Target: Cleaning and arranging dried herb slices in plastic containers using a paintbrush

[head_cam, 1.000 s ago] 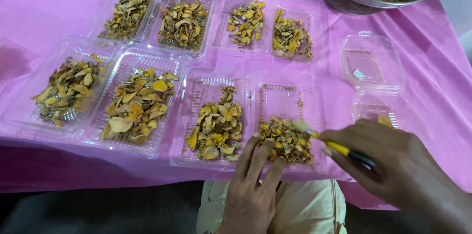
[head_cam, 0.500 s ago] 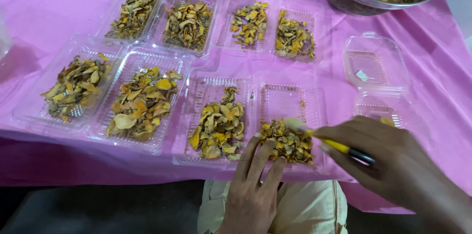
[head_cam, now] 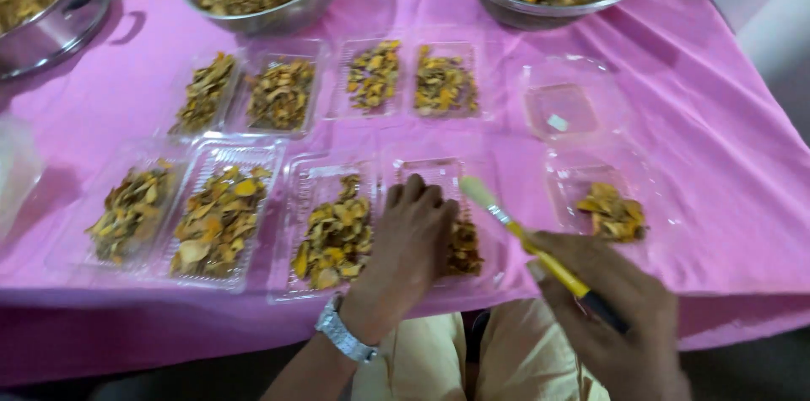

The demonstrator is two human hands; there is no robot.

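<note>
Since half a second ago, the left hand [head_cam: 411,236] has been laid flat, fingers spread, over the dried yellow pieces in the clear hinged tray [head_cam: 439,224] at 6 o'clock on the table [head_cam: 726,199]. The brush [head_cam: 523,236], clamped in the right hand's [head_cam: 620,325] grip, has been lifted off them. Brushing appears paused while the contents are pressed or steadied.

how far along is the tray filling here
Done: six clear plastic trays hold yellow-brown dried pieces. In hand: the left hand presses on the pile in the near middle tray, while the right hand holds a yellow-handled brush. Left: the right-hand clamshell has one small heap, its other half bare.
</note>
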